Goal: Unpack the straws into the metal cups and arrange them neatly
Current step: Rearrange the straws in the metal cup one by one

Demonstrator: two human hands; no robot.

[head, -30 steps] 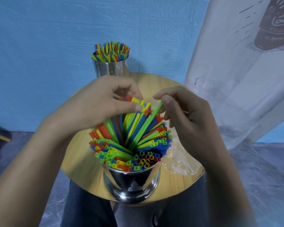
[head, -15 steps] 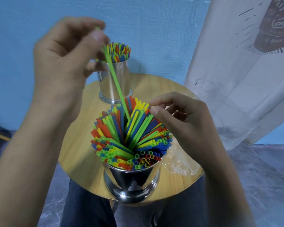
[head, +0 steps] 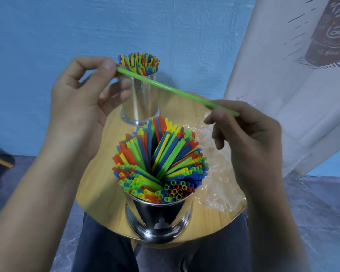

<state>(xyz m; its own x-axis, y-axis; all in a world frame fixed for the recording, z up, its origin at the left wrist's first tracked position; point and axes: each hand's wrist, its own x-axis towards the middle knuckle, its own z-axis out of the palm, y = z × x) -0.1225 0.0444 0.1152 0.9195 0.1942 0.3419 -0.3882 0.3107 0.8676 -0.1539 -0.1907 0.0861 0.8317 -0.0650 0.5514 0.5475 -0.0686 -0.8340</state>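
Note:
A single green straw (head: 171,89) is held level above the table, one end pinched by my left hand (head: 82,97), the other end pinched by my right hand (head: 249,134). Below it, the near metal cup (head: 159,218) is packed with fanned-out coloured straws (head: 159,163) in red, blue, green and yellow. The far metal cup (head: 139,99) stands behind it, upright, with its own bunch of straws (head: 139,62) standing straight. My left hand partly hides the far cup's left side.
Both cups stand on a small round wooden table (head: 98,185). A crumpled clear plastic wrapper (head: 218,185) lies on the table's right side. A white printed bag (head: 294,75) hangs at the right, and my knees show under the table.
My left hand pulled the green straw out of the near cup and swung it level. My right hand rose from the straw bunch and took the straw's other end.

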